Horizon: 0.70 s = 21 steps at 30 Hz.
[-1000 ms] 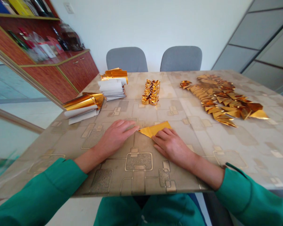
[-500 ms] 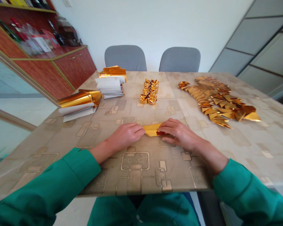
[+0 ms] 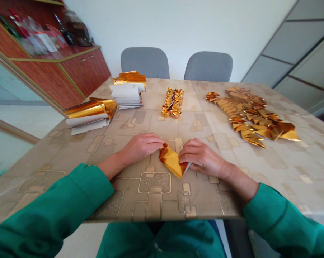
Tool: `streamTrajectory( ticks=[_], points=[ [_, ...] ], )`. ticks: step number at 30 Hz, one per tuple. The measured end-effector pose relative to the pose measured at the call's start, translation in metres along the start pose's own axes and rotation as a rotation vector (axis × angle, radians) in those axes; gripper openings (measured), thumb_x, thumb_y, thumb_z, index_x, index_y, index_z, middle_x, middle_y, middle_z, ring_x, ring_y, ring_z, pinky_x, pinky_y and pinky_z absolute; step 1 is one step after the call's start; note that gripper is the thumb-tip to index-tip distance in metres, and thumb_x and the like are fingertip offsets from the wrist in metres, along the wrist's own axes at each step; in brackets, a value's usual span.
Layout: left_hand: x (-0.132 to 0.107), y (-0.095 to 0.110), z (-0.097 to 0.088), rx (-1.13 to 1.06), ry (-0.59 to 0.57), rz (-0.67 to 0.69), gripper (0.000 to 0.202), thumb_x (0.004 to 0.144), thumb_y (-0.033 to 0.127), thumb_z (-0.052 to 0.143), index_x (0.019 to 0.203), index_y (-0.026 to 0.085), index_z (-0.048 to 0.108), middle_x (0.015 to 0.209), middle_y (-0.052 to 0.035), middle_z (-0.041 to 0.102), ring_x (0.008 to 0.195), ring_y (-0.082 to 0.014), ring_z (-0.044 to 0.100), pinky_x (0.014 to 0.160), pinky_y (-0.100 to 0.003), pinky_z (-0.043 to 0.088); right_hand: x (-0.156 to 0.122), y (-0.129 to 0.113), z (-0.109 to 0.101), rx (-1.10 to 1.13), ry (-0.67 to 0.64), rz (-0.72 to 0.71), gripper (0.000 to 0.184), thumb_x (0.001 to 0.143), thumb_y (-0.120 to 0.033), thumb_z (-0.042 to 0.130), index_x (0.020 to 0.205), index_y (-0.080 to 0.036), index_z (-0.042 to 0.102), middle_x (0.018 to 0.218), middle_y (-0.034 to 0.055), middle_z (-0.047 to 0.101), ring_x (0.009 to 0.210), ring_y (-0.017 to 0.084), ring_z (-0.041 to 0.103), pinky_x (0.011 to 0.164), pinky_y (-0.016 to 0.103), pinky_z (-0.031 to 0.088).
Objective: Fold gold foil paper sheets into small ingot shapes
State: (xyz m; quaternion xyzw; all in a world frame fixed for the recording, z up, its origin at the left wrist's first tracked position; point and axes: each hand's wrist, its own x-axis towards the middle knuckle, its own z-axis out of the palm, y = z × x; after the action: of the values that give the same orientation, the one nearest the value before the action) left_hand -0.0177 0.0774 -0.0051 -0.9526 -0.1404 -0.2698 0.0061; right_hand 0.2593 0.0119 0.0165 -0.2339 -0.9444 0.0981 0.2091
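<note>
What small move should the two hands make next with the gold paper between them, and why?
Probably lower the folded gold paper flat onto the table and press its crease. The left hand pinches its upper corner, the right hand its lower end, and it stands tilted with a white edge showing, so the fold looks unset.

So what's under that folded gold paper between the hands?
The patterned table lies below the gold paper; a white edge shows by the right hand. Its underside is hidden.
</note>
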Motion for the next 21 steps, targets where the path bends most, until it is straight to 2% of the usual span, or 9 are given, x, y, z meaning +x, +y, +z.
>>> streamTrajectory(
  ticks=[4, 8, 13, 17, 21],
  points=[
    [0.001, 0.001, -0.002, -0.052, -0.096, 0.004, 0.026, 0.098, 0.02, 0.048, 0.104, 0.018, 0.073, 0.107, -0.0064, 0.076, 0.105, -0.0184, 0.068, 0.093, -0.035, 0.055, 0.006, -0.015, 0.008, 0.057, -0.086, -0.061, 0.017, 0.098, -0.022, 0.052, 0.101, -0.019, 0.069, 0.102, 0.0062, 0.072, 0.098, 0.02, 0.058, 0.09, 0.037, 0.042],
    [0.007, 0.004, 0.003, -0.049, -0.133, -0.033, 0.027, 0.095, 0.033, 0.057, 0.112, 0.016, 0.071, 0.114, -0.0087, 0.074, 0.11, -0.0227, 0.065, 0.098, -0.041, 0.051, 0.011, -0.014, 0.012, 0.121, -0.077, -0.039, 0.016, 0.097, -0.021, 0.055, 0.103, -0.02, 0.07, 0.1, 0.0056, 0.073, 0.096, 0.019, 0.06, 0.09, 0.037, 0.043],
    [0.022, -0.006, 0.019, 0.002, -0.095, -0.098, 0.026, 0.094, 0.032, 0.06, 0.113, 0.018, 0.07, 0.117, -0.0077, 0.073, 0.11, -0.0237, 0.065, 0.098, -0.044, 0.049, 0.014, 0.0, 0.014, 0.244, 0.046, 0.015, 0.014, 0.096, -0.025, 0.06, 0.102, -0.021, 0.071, 0.099, 0.0052, 0.074, 0.096, 0.017, 0.064, 0.089, 0.035, 0.045],
    [0.029, -0.012, 0.028, -0.039, -0.06, -0.063, 0.024, 0.094, 0.03, 0.059, 0.11, 0.016, 0.071, 0.113, -0.0081, 0.074, 0.108, -0.0226, 0.065, 0.097, -0.041, 0.049, 0.019, 0.007, 0.018, 0.352, 0.05, 0.091, 0.015, 0.095, -0.029, 0.061, 0.093, -0.019, 0.072, 0.089, 0.0044, 0.074, 0.085, 0.015, 0.066, 0.082, 0.032, 0.047],
    [0.028, -0.011, 0.028, -0.047, -0.041, -0.088, 0.024, 0.095, 0.031, 0.058, 0.109, 0.017, 0.071, 0.114, -0.009, 0.074, 0.109, -0.022, 0.066, 0.097, -0.04, 0.049, 0.029, 0.008, 0.025, 0.347, 0.053, 0.199, 0.017, 0.094, -0.028, 0.063, 0.084, -0.018, 0.071, 0.077, 0.0018, 0.072, 0.071, 0.013, 0.063, 0.072, 0.028, 0.045]
  ],
)
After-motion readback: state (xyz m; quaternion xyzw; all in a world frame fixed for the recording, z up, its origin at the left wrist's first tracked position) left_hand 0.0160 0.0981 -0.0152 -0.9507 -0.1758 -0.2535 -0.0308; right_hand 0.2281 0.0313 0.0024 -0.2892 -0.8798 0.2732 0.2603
